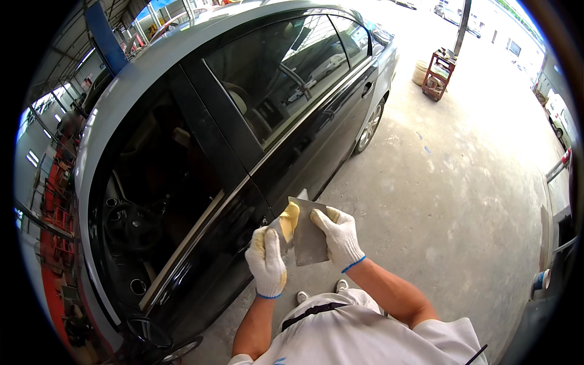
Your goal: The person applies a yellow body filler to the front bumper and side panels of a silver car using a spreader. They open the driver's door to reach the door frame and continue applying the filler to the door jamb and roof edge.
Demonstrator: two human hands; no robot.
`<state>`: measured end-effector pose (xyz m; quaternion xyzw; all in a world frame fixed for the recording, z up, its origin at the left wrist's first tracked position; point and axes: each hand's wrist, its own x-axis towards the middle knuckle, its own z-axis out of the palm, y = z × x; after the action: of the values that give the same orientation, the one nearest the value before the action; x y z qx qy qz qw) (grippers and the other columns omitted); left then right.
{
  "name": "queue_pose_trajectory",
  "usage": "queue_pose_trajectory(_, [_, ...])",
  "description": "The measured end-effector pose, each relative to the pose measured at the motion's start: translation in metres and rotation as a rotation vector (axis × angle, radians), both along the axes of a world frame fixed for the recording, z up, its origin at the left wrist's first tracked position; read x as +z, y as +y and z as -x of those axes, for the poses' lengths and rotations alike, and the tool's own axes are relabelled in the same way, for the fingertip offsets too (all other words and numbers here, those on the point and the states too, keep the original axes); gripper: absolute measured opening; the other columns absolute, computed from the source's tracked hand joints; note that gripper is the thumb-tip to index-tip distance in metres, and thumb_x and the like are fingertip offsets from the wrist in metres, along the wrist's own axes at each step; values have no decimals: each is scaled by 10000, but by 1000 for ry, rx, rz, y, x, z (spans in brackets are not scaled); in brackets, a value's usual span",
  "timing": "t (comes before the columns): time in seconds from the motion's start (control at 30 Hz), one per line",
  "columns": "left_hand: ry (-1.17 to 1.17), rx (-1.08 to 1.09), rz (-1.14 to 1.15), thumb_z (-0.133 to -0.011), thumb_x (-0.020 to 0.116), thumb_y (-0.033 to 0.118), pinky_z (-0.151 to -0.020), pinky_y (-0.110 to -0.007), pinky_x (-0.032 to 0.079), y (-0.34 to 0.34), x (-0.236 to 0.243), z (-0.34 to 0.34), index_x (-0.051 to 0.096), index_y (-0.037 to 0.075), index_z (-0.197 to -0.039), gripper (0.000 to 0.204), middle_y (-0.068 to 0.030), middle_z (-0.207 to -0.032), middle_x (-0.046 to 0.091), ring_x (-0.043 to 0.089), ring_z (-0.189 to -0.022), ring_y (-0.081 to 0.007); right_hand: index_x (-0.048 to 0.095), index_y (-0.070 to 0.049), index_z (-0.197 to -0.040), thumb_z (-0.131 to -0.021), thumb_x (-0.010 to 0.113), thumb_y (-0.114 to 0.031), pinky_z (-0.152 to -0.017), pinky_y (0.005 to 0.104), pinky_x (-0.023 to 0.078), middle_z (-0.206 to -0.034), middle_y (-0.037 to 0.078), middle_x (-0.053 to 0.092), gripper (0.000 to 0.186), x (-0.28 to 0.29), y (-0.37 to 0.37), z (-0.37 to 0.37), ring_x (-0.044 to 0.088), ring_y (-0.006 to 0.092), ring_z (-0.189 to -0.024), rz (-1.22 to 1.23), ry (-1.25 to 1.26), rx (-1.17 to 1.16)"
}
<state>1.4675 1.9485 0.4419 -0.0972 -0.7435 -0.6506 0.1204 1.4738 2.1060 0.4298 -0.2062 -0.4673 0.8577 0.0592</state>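
Both my hands wear white knit gloves with blue cuffs and are held together in front of my waist. My left hand (266,263) is closed on a metal putty spreader whose blade is mostly hidden behind a lump of yellow putty (289,221). Pinched between the thumb and fingers of my right hand (342,236) is a second, flat grey rectangular putty spreader (310,240). Its left edge meets the putty. Close by on the left stands a car with a black side and silver roof; its rear door (316,131) is shut, and the front window is down.
Concrete floor (426,225) stretches to the right. A red tool cart (438,76) stands beside a post at the far right. The car's wing mirror (149,332) juts out low on the left. Red racks (59,207) lie beyond the car.
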Motion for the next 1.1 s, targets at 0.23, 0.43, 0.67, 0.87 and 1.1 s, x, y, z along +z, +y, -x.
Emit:
queue_pose_trajectory(0.23, [65,-151,344,-983,589,118,-555,-359,486,4,18,-13,653,-22,-1003,155,-173,-676,649,670,-610,-214,679,5,-1024,-962,668,-159,-665,237,519,-896,7,695,176,30,9,20,624,74,-745,129,173,-236])
queue_pose_trajectory(0.43, [-101,-92,89,-991,598,124,-546,-256,404,-21,18,1,658,-23,-905,181,11,-664,561,456,-609,-52,694,2,-1165,-951,615,-50,-751,269,560,-1036,93,736,234,49,51,3,681,123,-865,-287,516,486])
queue_pose_trajectory(0.67, [-77,43,56,-1011,561,126,-566,-247,388,-30,16,8,650,-35,-890,220,30,-695,554,451,-650,-47,729,-150,-1171,-799,680,-56,-806,323,551,-1100,58,731,386,37,54,6,698,195,-955,-1727,716,310])
queue_pose_trajectory(0.87, [-151,44,-122,-1023,539,137,-647,-241,434,-18,12,11,644,-57,-892,256,20,-759,586,487,-712,-51,717,-142,-1103,-717,679,-156,-836,392,529,-1129,7,662,388,21,3,-42,631,232,-1034,-1646,891,167])
queue_pose_trajectory(1.1, [-137,48,-173,-1023,539,106,-659,-220,435,-18,12,3,654,-40,-928,209,20,-798,602,490,-739,-35,718,-144,-1101,-684,709,-135,-761,385,535,-1116,8,652,417,23,-7,-44,621,212,-990,-1657,961,-39])
